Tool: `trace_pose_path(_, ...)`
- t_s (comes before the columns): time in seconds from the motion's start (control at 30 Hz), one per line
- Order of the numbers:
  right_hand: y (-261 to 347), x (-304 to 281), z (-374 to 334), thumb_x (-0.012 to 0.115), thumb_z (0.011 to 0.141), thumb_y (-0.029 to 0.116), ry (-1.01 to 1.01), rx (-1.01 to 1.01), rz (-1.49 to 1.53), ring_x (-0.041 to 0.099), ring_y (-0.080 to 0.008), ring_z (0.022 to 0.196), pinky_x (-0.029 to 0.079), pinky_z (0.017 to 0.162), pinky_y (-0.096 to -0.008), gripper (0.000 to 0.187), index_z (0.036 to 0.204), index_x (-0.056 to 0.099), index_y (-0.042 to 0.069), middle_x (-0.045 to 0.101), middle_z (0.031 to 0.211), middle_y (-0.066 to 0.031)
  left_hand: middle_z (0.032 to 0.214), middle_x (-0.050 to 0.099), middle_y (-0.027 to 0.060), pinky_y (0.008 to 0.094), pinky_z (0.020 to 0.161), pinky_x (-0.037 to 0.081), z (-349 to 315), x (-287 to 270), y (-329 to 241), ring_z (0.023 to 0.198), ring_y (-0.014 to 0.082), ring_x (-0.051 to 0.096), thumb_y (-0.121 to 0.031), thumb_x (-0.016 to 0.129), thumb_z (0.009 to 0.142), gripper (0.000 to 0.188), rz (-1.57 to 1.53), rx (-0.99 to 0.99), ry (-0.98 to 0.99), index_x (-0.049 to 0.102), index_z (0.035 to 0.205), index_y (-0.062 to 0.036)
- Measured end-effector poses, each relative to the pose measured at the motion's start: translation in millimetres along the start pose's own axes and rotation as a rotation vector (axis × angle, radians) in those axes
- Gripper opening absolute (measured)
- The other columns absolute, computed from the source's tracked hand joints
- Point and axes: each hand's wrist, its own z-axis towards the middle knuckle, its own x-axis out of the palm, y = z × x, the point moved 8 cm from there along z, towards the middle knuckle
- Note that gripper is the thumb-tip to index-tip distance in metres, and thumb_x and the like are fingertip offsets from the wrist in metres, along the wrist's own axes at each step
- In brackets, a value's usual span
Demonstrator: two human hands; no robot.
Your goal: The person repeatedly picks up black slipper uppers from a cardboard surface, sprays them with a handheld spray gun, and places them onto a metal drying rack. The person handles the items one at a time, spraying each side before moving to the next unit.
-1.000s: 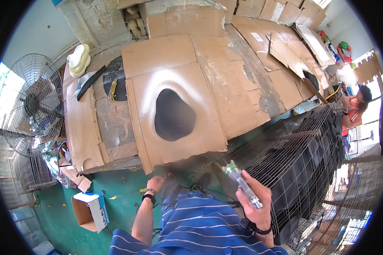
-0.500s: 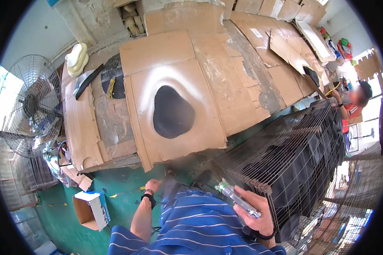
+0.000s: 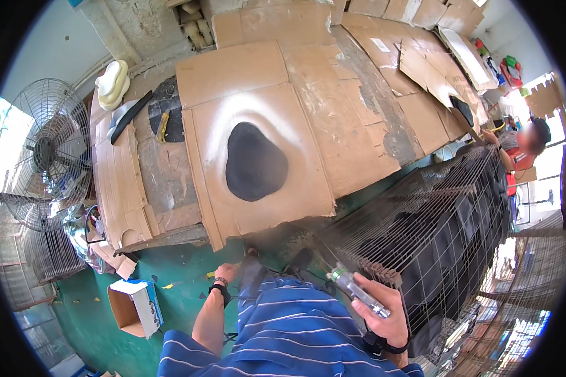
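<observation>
A black rounded pad [image 3: 256, 162], roughly triangular, lies on a cardboard sheet [image 3: 233, 69] with white overspray around its top and sides. My right hand [image 3: 385, 312] is closed around a silver spray gun [image 3: 361, 294] with a green part at its front end. I hold it low, in front of my striped shirt and beside the wire rack, apart from the pad. My left hand [image 3: 227, 273] hangs by the near edge of the table, its fingers curled, with nothing visible in them. A dark band is on each wrist.
A wire rack [image 3: 421, 213] holding black sheets stands close on my right. A large fan [image 3: 46, 147] is at the left, and an open box [image 3: 135, 308] sits on the green floor. Cream foam pieces [image 3: 112, 86] lie on the table. Another person [image 3: 522, 151] works at the far right.
My right hand has shifted slightly to the right with the spray gun. The other person at the far right has moved a little. The pad lies where it was.
</observation>
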Motion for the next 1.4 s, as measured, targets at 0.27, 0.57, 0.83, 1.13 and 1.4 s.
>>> trace_pose_path(0.27, 11.0, -9.0, 1.9, 0.078, 0.082, -0.001, -0.055, -0.099, -0.043, 0.069, -0.0244, 0.076, 0.054, 0.071, -0.0313, 0.053, 0.133, 0.064, -0.004, 0.071, 0.093, -0.0173, 0.08, 0.077, 0.0053, 0.0332, 0.073, 0.06, 14.5, -3.2, -15.0, 0.073, 0.0195, 0.075, -0.03, 0.071, 0.079, 0.027, 0.109, 0.134, -0.035, 0.081, 0.098, -0.0127)
trace_pose_path(0.57, -22.0, -22.1, -26.1, 0.077, 0.083, 0.001, -0.19, 0.08, 0.039, 0.064, -0.021, 0.07, 0.05, 0.066, -0.0295, 0.05, 0.131, 0.065, -0.004, 0.069, 0.087, -0.014, 0.104, 0.076, 0.0165, 0.0451, 0.089, 0.056, -20.4, -34.0, -73.0, 0.102, 0.0363, 0.072, -0.037, 0.068, 0.088, 0.032, 0.058, 0.224, -0.019, 0.078, 0.104, -0.0118)
trace_pose_path(0.83, -11.9, -19.8, -29.0, 0.078, 0.084, 0.008, -0.168, 0.049, 0.019, 0.066, -0.0187, 0.072, 0.051, 0.068, -0.0282, 0.047, 0.127, 0.066, -0.008, 0.069, 0.086, -0.0132, 0.09, 0.076, 0.0156, 0.0424, 0.079, 0.057, -39.8, -114.2, -204.2, 0.086, 0.0313, 0.075, -0.029, 0.069, 0.091, 0.028, -0.091, 0.466, -0.285, 0.075, 0.103, -0.0052)
trace_pose_path(1.13, -15.3, -18.8, -40.1, 0.076, 0.084, 0.004, -0.253, 0.159, 0.036, 0.066, -0.019, 0.071, 0.051, 0.069, -0.0283, 0.045, 0.128, 0.066, -0.006, 0.069, 0.085, -0.0119, 0.087, 0.075, 0.0125, 0.0396, 0.076, 0.056, 32.3, -158.7, -286.5, 0.081, 0.0263, 0.072, -0.017, 0.069, 0.091, 0.021, -0.201, 0.537, -0.675, 0.073, 0.109, -0.0067)
trace_pose_path(1.4, -2.4, -12.5, -35.4, 0.076, 0.082, 0.001, -0.246, 0.142, 0.006, 0.068, -0.0219, 0.075, 0.052, 0.07, -0.0298, 0.049, 0.129, 0.065, -0.008, 0.071, 0.089, -0.0157, 0.098, 0.066, 0.0082, 0.0448, 0.079, 0.054, 22.3, -152.3, -313.8, 0.092, 0.0303, 0.067, -0.015, 0.074, 0.085, 0.019, -0.042, 0.5, -0.784, 0.07, 0.103, -0.0133)
